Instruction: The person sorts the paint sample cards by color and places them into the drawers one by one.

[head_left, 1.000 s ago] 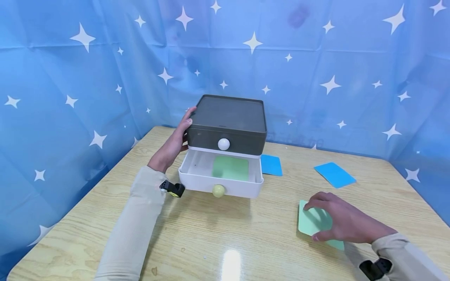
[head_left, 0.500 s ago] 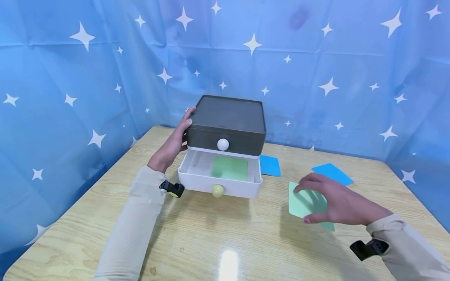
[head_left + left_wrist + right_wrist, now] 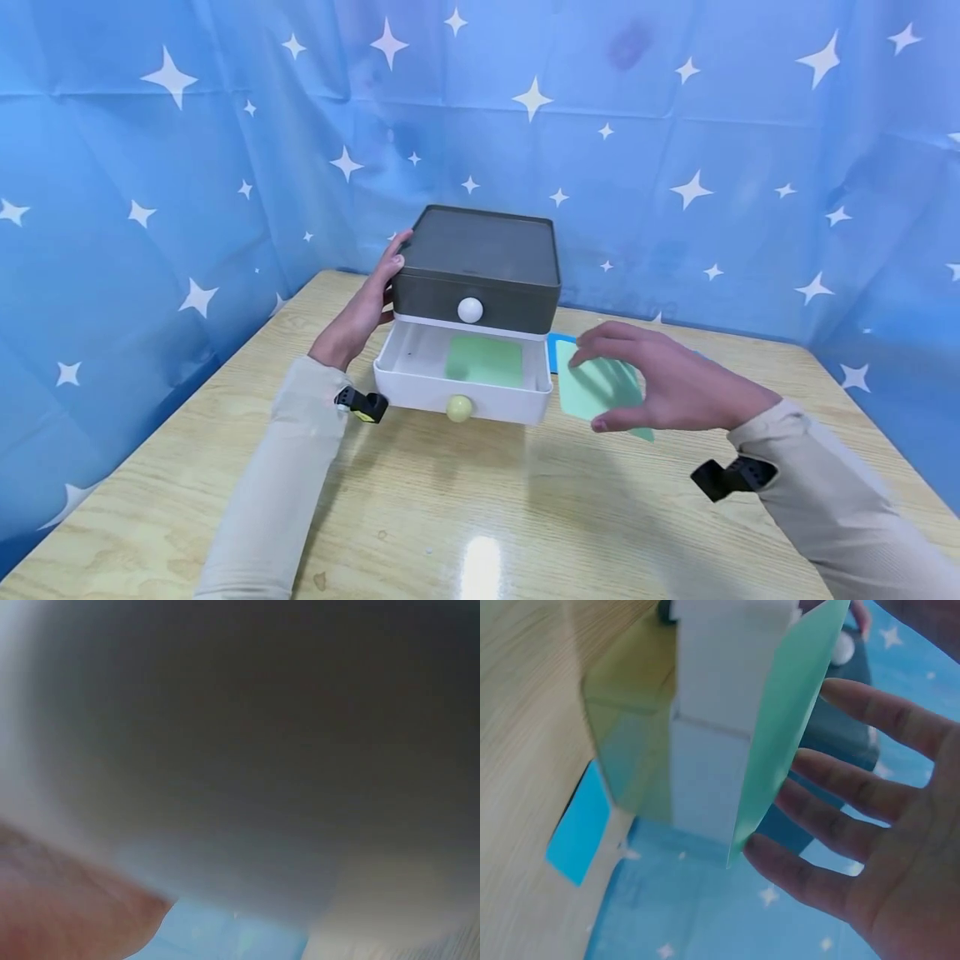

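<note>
My right hand (image 3: 645, 375) pinches a light green card (image 3: 588, 383) between thumb and fingers, off the table and just right of the drawer box. In the right wrist view, the fingertips (image 3: 840, 688) touch one face of that card (image 3: 799, 697). My left hand (image 3: 360, 312) rests along the left side of the small drawer box, its thumb near the dark grey top (image 3: 487, 242). The white lower drawer (image 3: 420, 396) is pulled out, and another green card (image 3: 485, 360) lies inside it. The left wrist view is mostly filled by a dark blur, with part of my hand (image 3: 67, 907) at lower left.
A blue card (image 3: 552, 354) lies beside the box, partly covered by the held card. Another blue card (image 3: 581, 825) shows in the right wrist view. The upper drawer has a white knob (image 3: 470, 310), the lower a yellow-green knob (image 3: 459, 408). A starred blue curtain (image 3: 615, 167) surrounds the wooden table (image 3: 420, 517).
My right hand has lifted the green card from the table and carried it leftward and away from me, towards the pulled-out drawer. The left hand stays at the box's side.
</note>
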A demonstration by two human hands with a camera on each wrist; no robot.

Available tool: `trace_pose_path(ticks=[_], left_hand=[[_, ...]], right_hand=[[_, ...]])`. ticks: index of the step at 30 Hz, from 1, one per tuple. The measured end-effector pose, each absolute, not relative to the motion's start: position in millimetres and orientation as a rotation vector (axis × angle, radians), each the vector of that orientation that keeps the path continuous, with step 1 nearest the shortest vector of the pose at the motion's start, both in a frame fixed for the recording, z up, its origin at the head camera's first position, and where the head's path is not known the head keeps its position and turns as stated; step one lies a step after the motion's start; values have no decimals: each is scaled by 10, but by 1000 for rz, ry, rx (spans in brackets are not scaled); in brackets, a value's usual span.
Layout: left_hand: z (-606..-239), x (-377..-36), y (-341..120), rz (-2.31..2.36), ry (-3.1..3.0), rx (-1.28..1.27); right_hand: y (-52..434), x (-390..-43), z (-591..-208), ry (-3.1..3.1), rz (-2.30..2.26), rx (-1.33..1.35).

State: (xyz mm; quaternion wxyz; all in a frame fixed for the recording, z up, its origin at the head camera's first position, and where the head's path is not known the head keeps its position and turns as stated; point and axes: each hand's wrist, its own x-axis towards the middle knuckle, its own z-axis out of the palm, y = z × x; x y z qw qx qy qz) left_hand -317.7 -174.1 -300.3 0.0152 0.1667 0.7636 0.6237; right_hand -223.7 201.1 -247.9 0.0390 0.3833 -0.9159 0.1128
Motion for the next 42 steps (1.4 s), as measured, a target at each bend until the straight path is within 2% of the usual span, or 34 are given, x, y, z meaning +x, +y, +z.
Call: trace_pose_path(ticks=[25, 42], left_hand=[[-3007, -3178, -1739, 1956, 2375, 541], [-3012, -3177, -1743, 1921, 2402, 512]], right_hand=[[1307, -2328, -2291, -2808, 339, 1371], [1008, -2482, -2377, -2835, 388, 1453]])
